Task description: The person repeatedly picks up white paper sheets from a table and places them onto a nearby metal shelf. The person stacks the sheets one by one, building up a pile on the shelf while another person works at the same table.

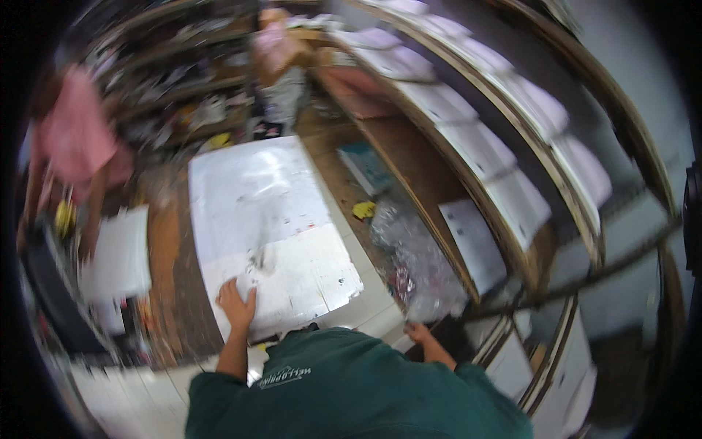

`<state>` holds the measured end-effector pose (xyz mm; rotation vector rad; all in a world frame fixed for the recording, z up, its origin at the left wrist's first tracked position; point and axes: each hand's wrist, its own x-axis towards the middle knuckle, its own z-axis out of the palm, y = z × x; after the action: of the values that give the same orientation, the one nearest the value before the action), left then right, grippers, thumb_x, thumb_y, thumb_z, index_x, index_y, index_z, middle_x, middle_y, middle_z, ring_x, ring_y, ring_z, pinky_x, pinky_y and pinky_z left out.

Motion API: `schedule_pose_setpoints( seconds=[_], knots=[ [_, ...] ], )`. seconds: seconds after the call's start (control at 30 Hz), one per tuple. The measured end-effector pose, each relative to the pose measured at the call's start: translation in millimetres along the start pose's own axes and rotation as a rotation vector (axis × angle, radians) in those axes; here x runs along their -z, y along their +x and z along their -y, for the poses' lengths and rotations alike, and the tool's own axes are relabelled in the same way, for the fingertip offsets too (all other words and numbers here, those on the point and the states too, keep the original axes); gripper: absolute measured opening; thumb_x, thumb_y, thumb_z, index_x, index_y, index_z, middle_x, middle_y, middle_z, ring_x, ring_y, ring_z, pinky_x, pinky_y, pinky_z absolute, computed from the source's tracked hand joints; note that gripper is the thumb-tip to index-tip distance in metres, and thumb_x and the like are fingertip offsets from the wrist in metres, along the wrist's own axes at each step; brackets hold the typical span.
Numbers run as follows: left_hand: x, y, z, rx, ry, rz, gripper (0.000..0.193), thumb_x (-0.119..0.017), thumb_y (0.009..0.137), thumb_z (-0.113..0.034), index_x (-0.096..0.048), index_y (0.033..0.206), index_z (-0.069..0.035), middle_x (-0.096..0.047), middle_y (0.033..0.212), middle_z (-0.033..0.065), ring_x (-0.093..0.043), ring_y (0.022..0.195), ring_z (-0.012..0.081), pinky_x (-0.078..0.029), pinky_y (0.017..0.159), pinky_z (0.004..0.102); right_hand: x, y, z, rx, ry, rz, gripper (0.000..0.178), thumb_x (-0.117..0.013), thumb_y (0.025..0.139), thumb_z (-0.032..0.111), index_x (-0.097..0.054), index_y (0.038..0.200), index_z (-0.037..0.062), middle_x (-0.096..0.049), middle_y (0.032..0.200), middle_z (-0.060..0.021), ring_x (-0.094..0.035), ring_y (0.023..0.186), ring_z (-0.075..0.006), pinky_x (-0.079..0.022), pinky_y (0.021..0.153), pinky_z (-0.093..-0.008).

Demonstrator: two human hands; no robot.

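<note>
A large white board (256, 197), marked with dark smudges and scuffs, lies flat on the wooden table. My left hand (236, 304) rests on its near left part, palm down with the fingers apart. Beside those fingertips is a small whitish patch, too blurred to name. My right hand (422, 335) is low at the near right, next to the lower end of a crumpled clear plastic sheet (420, 256). Its fingers are small and smeared, so whether they grip anything is not visible.
On the right, a slanted wooden rack (431, 121) holds rows of white sheets. A teal-and-white box (365, 168) and a yellow item (363, 211) lie beside the board. At the left, a person in pink (80, 132) stands by a white stack (117, 252). Cluttered shelves (175, 88) are behind.
</note>
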<state>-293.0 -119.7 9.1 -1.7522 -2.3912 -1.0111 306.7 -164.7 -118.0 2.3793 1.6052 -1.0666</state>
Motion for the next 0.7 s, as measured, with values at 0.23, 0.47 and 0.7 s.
schedule_pose_setpoints(
  seconds=[0.23,0.47,0.7],
  knots=[
    [-12,-3,11,0.012,0.124,0.020,0.063,-0.053,0.083,-0.052,-0.045,0.126,-0.006,-0.049,0.120,0.0139,-0.042,0.116,0.0318,-0.028,0.091,0.0524,18,-42,47,-0.011,0.012,-0.020,0.052,-0.063,0.074,0.039,-0.057,0.120,0.0150,-0.062,0.109,-0.0176,-0.057,0.103,-0.0316,-0.044,0.089,-0.0398],
    [-28,-1,24,-0.013,0.270,0.150,0.063,-0.045,0.084,-0.062,-0.051,0.119,-0.011,-0.047,0.116,0.0114,-0.041,0.114,0.0298,-0.030,0.085,0.0531,29,-105,54,-0.249,0.159,-0.151,0.046,-0.059,0.077,0.035,-0.057,0.118,0.0148,-0.061,0.113,-0.0152,-0.054,0.110,-0.0314,-0.044,0.093,-0.0414],
    [-26,-8,35,-0.046,0.302,0.096,0.064,-0.042,0.085,-0.064,-0.048,0.122,-0.013,-0.045,0.119,0.0126,-0.038,0.116,0.0310,-0.031,0.084,0.0535,78,-174,-9,-0.548,0.167,-1.131,0.027,-0.064,0.076,0.028,-0.065,0.099,0.0121,-0.062,0.097,-0.0156,-0.057,0.097,-0.0342,-0.046,0.083,-0.0435]
  ],
)
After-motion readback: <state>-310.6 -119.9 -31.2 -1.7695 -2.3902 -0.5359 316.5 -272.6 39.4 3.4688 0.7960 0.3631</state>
